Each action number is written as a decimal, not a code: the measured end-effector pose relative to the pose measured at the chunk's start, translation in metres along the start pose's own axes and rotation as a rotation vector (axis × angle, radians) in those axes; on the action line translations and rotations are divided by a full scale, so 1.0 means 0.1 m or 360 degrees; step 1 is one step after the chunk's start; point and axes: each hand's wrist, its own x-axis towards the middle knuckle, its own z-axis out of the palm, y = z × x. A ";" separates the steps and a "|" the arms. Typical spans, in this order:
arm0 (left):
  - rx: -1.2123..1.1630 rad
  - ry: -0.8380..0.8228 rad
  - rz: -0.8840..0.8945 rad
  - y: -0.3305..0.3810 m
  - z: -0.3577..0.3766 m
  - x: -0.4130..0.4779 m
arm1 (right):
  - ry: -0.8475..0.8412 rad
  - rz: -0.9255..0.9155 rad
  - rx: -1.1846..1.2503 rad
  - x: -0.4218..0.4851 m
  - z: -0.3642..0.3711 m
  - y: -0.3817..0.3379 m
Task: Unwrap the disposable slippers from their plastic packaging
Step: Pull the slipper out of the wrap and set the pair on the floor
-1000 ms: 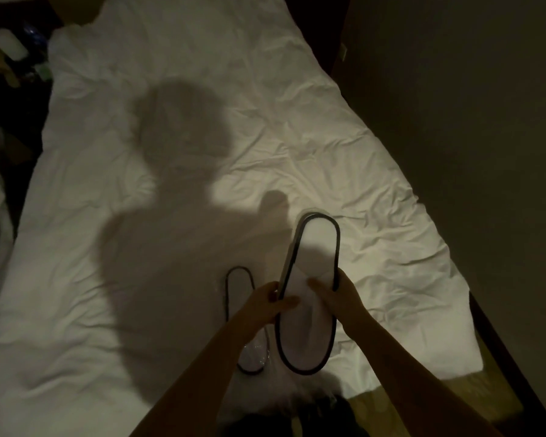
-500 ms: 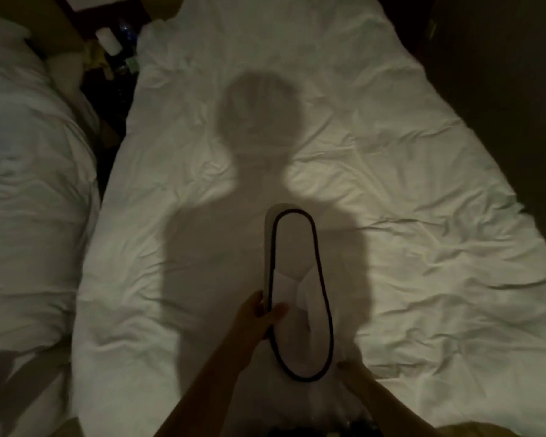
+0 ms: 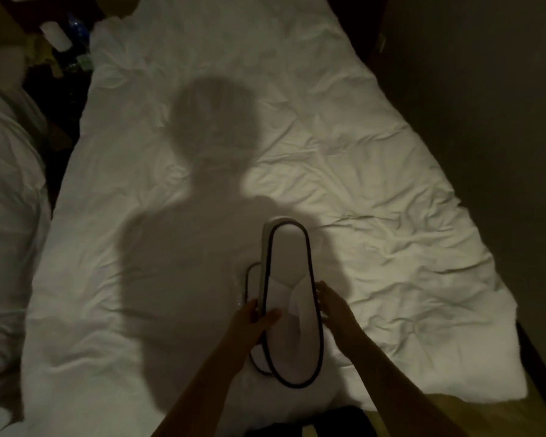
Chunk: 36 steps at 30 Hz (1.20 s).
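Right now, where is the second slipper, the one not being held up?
The second slipper lies on the white bed, low in the head view, mostly hidden behind the held slipper and just beyond the left hand.

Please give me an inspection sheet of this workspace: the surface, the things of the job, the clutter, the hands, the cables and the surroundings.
Surface: white bed with a wrinkled cover, dim light, the person's shadow across the middle.
Job's things: upper slipper, white with dark trim, held above the bed; lower slipper partly hidden beneath it, shiny plastic wrap at its left edge.
Clutter: small items in the dark gap at upper left, too dim to name.
Hands: left hand grips the upper slipper's left edge; right hand at its right edge, contact unclear.
Cables: nothing seen.
Surroundings: second bed at left, dark wall at right.
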 end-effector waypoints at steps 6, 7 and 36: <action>0.0077 -0.0325 0.0102 0.25 0.80 -0.16 | 0.0134 -0.0165 0.0205 -0.50 -0.58 -0.21; 0.0109 -0.0326 0.0171 0.31 0.98 -0.19 | 0.0181 -0.0166 0.0237 -0.53 -0.75 -0.23; 0.0434 -0.0845 0.0582 0.82 6.70 -0.92 | 0.1300 -0.0724 0.0492 -1.53 -5.96 -0.43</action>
